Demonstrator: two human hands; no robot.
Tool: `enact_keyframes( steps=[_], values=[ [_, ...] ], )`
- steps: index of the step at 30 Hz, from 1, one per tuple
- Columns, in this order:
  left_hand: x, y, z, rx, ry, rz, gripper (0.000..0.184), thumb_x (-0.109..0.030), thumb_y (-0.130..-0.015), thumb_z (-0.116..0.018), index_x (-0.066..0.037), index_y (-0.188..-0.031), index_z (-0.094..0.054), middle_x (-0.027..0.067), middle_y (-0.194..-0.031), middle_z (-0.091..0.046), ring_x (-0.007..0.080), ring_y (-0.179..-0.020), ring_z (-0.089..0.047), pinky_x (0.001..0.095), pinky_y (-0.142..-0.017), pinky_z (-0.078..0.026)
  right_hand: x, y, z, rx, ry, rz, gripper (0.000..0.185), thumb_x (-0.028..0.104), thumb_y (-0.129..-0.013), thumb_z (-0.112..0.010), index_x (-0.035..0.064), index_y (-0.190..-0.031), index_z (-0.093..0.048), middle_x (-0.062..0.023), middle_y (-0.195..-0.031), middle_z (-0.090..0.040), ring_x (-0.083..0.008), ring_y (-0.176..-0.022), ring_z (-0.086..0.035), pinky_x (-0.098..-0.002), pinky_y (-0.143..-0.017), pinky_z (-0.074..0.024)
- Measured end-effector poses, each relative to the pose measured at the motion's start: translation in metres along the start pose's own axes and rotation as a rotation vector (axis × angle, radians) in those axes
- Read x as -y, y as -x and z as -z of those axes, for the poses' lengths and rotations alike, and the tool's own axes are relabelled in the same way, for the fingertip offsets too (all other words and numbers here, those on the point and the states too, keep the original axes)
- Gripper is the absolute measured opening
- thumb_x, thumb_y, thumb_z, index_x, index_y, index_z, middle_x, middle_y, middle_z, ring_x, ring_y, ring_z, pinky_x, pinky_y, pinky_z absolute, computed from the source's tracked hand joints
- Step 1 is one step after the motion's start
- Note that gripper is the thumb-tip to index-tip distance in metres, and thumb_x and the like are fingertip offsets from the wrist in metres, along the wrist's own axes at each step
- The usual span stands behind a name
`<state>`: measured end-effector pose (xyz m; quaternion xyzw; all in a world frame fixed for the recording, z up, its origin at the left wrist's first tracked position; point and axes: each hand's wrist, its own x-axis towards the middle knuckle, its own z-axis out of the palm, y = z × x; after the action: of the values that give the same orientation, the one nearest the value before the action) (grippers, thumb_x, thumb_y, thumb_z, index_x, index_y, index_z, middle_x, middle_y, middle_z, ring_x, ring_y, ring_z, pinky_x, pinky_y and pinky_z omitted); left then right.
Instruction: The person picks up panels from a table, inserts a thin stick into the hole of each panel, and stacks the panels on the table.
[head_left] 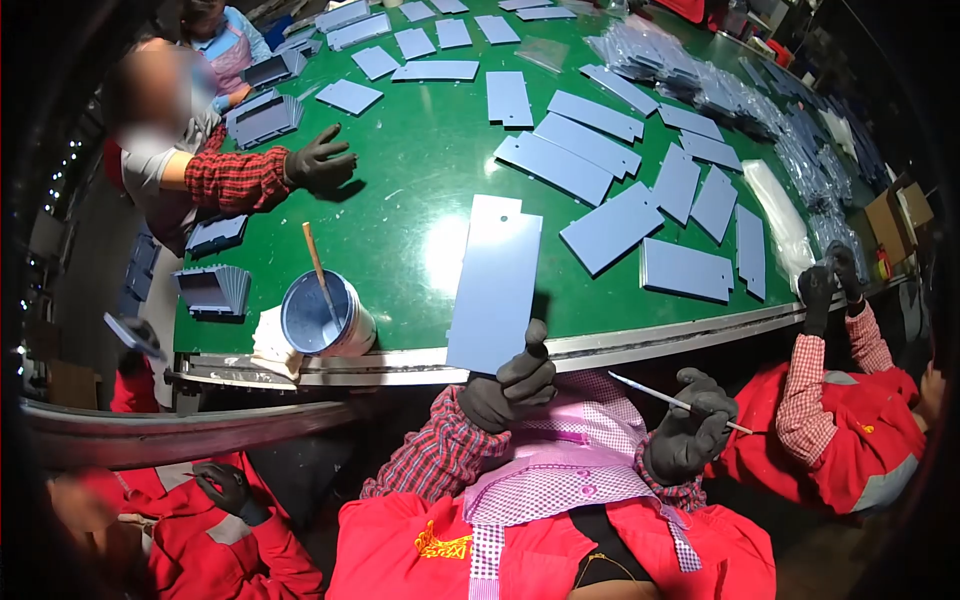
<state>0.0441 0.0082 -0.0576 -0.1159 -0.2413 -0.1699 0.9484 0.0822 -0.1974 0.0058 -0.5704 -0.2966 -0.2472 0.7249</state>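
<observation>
My left hand (pixel 510 388), in a dark glove, grips the lower end of a flat blue-grey panel (pixel 495 280). The panel stands tilted up over the table edge, its notched end with a small hole pointing away from me. In my right hand (pixel 692 425), also gloved, is a thin paintbrush (pixel 650 391), its tip pointing left toward the panel but apart from it. To the left of the panel stands a paint bucket (pixel 350 325) with a wooden-handled brush (pixel 318 268) leaning inside.
Several blue-grey panels (pixel 612 228) lie across the green table (pixel 410 200). A white cloth (pixel 273 343) sits by the bucket. Plastic-wrapped panels (pixel 730 85) are heaped at right. A co-worker's gloved hand (pixel 322 163) reaches over the table from the left; others work at both sides.
</observation>
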Motion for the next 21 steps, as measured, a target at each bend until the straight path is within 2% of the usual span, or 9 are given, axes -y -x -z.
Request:
enact_keyframes(
  steps=[5,9,11,14,16,18,19,20,21],
  values=[
    [-0.005,-0.006,-0.002,-0.031,-0.035,0.024,0.052,-0.043,-0.091,-0.036,0.002,-0.114,-0.046,0.0023,-0.055,-0.045,0.0135,-0.050,-0.042,0.0270,-0.051,-0.034,-0.003,-0.002,0.000,-0.030,0.029,-0.038,0.030,0.025,-0.095,-0.031,0.0014,-0.092,-0.049,-0.0049,-0.057,-0.044,-0.0136,-0.055,-0.044,-0.0421,-0.077,-0.0437],
    [-0.002,-0.010,-0.002,-0.063,-0.043,0.070,0.052,-0.043,-0.090,-0.036,0.004,-0.110,-0.047,0.0031,-0.055,-0.045,0.0136,-0.049,-0.041,0.0273,-0.050,-0.034,-0.014,-0.017,-0.010,-0.088,0.016,-0.184,0.030,0.018,-0.095,-0.035,-0.0061,-0.111,-0.045,-0.0162,-0.092,-0.058,-0.0171,-0.071,-0.055,-0.0320,-0.077,-0.0441],
    [0.006,-0.010,-0.003,-0.069,-0.038,0.107,0.053,-0.044,-0.090,-0.037,0.005,-0.108,-0.047,0.0035,-0.056,-0.045,0.0137,-0.048,-0.041,0.0274,-0.050,-0.034,-0.026,-0.041,-0.021,0.090,0.282,-0.155,0.026,0.010,-0.095,-0.034,-0.0025,-0.114,-0.045,-0.0153,-0.092,-0.060,-0.0171,-0.081,-0.057,-0.0283,-0.080,-0.0439],
    [0.022,-0.006,-0.004,-0.066,-0.037,0.179,0.054,-0.044,-0.090,-0.037,0.006,-0.105,-0.048,0.0041,-0.056,-0.045,0.0138,-0.047,-0.040,0.0276,-0.049,-0.033,-0.050,-0.064,-0.044,0.149,-0.226,-0.536,0.032,-0.001,-0.089,-0.047,-0.0008,-0.121,-0.040,-0.0092,-0.105,-0.057,-0.0112,-0.090,-0.055,-0.0236,-0.082,-0.0438],
    [0.032,-0.001,-0.005,-0.059,-0.033,0.232,0.054,-0.044,-0.090,-0.037,0.007,-0.103,-0.048,0.0044,-0.056,-0.045,0.0139,-0.046,-0.039,0.0278,-0.049,-0.033,-0.067,-0.067,-0.049,0.237,-0.591,-0.620,0.036,0.002,-0.087,-0.052,0.0007,-0.121,-0.041,-0.0096,-0.107,-0.055,-0.0118,-0.097,-0.052,-0.0250,-0.085,-0.0421],
    [0.038,0.001,-0.009,-0.040,-0.034,0.271,0.055,-0.045,-0.089,-0.037,0.008,-0.101,-0.049,0.0048,-0.056,-0.045,0.0140,-0.046,-0.039,0.0279,-0.048,-0.033,-0.052,-0.065,-0.073,0.267,-0.161,-0.494,0.041,0.000,-0.083,-0.055,0.0013,-0.122,-0.042,-0.0138,-0.108,-0.054,-0.0035,-0.066,-0.045,-0.0149,-0.058,-0.0420],
    [0.038,-0.001,-0.016,-0.041,-0.028,0.272,0.055,-0.045,-0.089,-0.037,0.008,-0.101,-0.049,0.0048,-0.056,-0.045,0.0140,-0.046,-0.039,0.0279,-0.048,-0.033,-0.049,-0.069,-0.077,0.323,-0.026,-0.373,0.047,0.002,-0.078,-0.064,0.0004,-0.119,-0.041,-0.0095,-0.105,-0.055,-0.0092,-0.085,-0.051,-0.0234,-0.079,-0.0431],
    [0.039,-0.006,-0.029,-0.131,-0.011,0.233,0.055,-0.044,-0.089,-0.037,0.009,-0.097,-0.049,0.0054,-0.057,-0.045,0.0136,-0.044,-0.037,0.0278,-0.047,-0.032,-0.042,-0.067,-0.080,0.285,-0.084,-0.542,0.043,0.003,-0.078,-0.064,-0.0017,-0.115,-0.044,-0.0079,-0.102,-0.055,-0.0121,-0.095,-0.051,-0.0267,-0.086,-0.0408],
    [0.040,-0.007,-0.035,-0.223,0.008,0.194,0.056,-0.044,-0.089,-0.037,0.010,-0.093,-0.049,0.0060,-0.057,-0.045,0.0132,-0.043,-0.036,0.0277,-0.045,-0.030,-0.038,-0.068,-0.082,0.304,0.019,-0.459,0.040,0.003,-0.078,-0.065,-0.0012,-0.113,-0.046,-0.0073,-0.101,-0.055,-0.0114,-0.095,-0.050,-0.0263,-0.085,-0.0411]
  ],
)
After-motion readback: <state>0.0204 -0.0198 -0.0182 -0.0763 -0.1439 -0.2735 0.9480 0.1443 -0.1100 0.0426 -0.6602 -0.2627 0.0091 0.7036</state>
